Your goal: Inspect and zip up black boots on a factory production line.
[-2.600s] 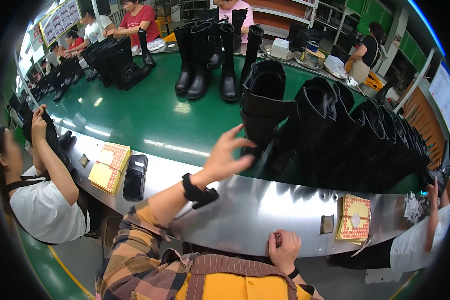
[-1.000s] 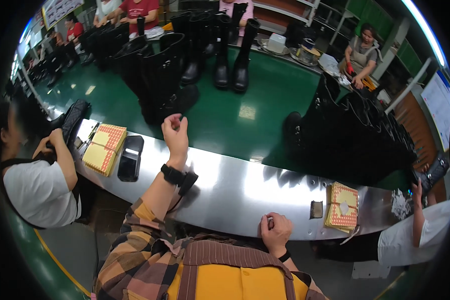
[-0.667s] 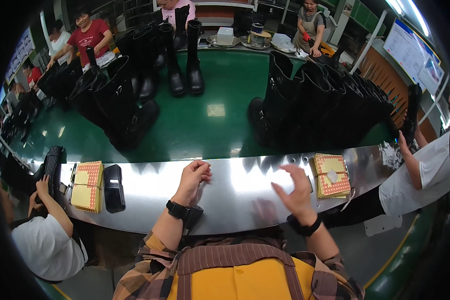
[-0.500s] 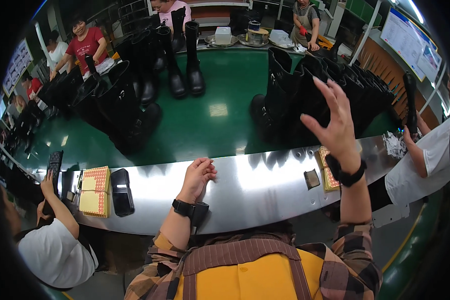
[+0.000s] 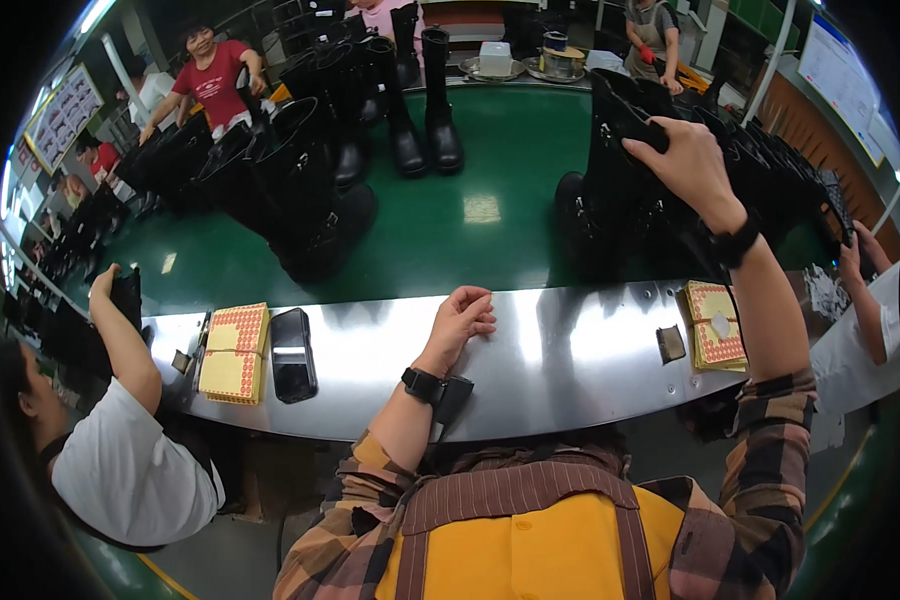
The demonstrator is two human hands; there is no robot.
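Observation:
At the right, my right hand (image 5: 692,170) reaches over the metal edge to the top of a tall black boot (image 5: 610,165). Its thumb and fingers close on the rim of the shaft. The boot stands upright with buckled straps, in front of a dense row of other black boots (image 5: 760,160). My left hand (image 5: 456,328) rests above the shiny metal strip (image 5: 560,350), its fingers loosely curled with nothing seen in them. Dark bands circle both wrists.
A green table (image 5: 500,230) carries more black boots (image 5: 315,200) at left and tall ones (image 5: 438,110) at the back. On the metal lie a phone (image 5: 293,355) and banded label stacks (image 5: 234,355) (image 5: 715,325). Co-workers handle boots on both sides and at the far end.
My right hand has gone from open in the air to closing on a boot's top rim. My left hand stays curled over the metal. The view has shifted.

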